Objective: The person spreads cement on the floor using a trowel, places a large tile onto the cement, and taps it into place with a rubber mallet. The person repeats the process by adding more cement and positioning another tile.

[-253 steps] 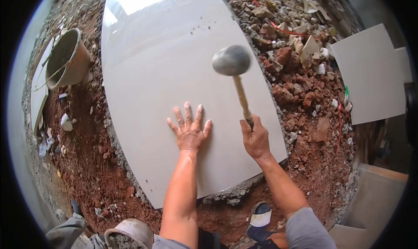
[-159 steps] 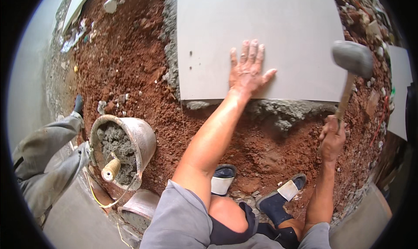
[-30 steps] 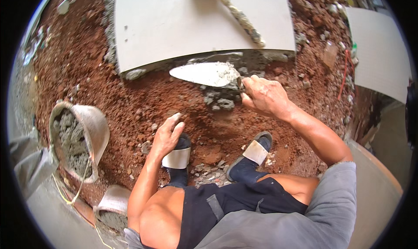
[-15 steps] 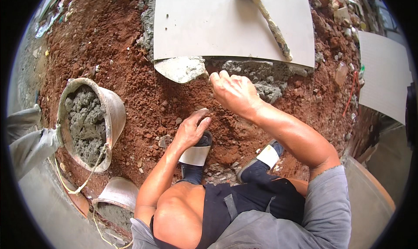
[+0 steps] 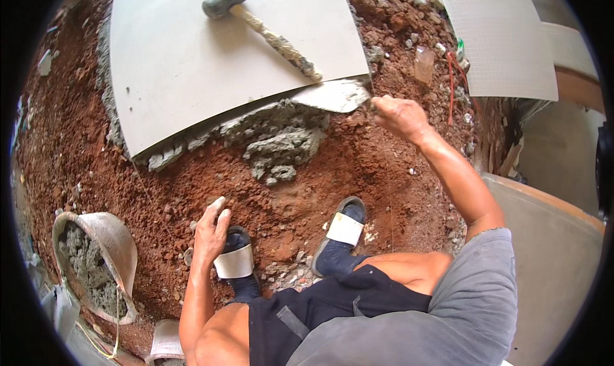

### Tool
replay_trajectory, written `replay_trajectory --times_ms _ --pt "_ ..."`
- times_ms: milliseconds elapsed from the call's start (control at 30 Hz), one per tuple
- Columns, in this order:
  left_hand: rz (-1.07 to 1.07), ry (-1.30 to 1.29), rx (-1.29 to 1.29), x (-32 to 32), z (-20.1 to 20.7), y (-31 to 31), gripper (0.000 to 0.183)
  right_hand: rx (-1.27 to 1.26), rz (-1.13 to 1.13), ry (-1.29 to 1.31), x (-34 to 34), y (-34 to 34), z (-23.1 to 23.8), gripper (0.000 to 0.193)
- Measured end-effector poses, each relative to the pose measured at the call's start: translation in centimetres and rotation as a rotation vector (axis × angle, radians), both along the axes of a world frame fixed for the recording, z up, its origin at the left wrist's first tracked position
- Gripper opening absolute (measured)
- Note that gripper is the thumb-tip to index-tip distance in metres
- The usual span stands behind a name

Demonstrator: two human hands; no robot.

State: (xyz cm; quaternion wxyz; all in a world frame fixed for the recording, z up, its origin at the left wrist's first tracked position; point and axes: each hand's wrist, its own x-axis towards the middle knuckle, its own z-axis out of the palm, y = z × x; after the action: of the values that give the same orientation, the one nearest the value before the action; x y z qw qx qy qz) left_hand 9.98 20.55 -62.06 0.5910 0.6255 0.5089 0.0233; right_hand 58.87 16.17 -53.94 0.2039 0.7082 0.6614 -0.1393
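Observation:
A trowel (image 5: 334, 96) is gripped by its handle in my right hand (image 5: 401, 118), fingers wrapped round it. Its mortar-smeared blade lies along the near edge of a large pale tile (image 5: 192, 78), at the right-hand corner. Grey mortar (image 5: 284, 145) bulges out from beneath that edge onto the red soil. On the tile rests a mallet (image 5: 225, 0) with a dark head and a mortar-crusted handle. My left hand (image 5: 210, 233) hangs loosely beside my left foot, thumb apart from the fingers, with nothing in it.
A bucket of mortar (image 5: 131, 247) leans at lower left, with a second bucket (image 5: 167, 339) partly cut off below it. Another pale tile (image 5: 502, 43) lies at upper right, near a red cord (image 5: 451, 87). Stones and rubble dot the red soil (image 5: 268, 206).
My right hand has carried the trowel rightward along the tile's near edge, from its left part to its right corner. The view has shifted right; my left hand stays by my left foot.

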Motion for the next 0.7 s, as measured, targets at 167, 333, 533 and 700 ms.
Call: replay_trajectory --times_ms 167,333,533,700 --pt "0.04 0.076 -0.036 0.7 0.2 -0.1 0.042 -0.048 -0.089 -0.145 8.0 -3.5 1.0 0.017" --pt "0.009 0.095 0.006 1.0 0.3 0.0 0.045 -0.15 -0.357 -0.087 9.7 -6.4 0.6 0.017" --pt "-0.001 0.098 -0.007 1.4 0.1 0.2 0.045 -0.222 -0.348 0.053 2.4 -11.9 1.9 0.012" --pt "-0.04 0.064 0.014 1.6 0.0 0.5 0.045 -0.068 -0.747 0.178 1.4 -10.9 1.0 0.013"
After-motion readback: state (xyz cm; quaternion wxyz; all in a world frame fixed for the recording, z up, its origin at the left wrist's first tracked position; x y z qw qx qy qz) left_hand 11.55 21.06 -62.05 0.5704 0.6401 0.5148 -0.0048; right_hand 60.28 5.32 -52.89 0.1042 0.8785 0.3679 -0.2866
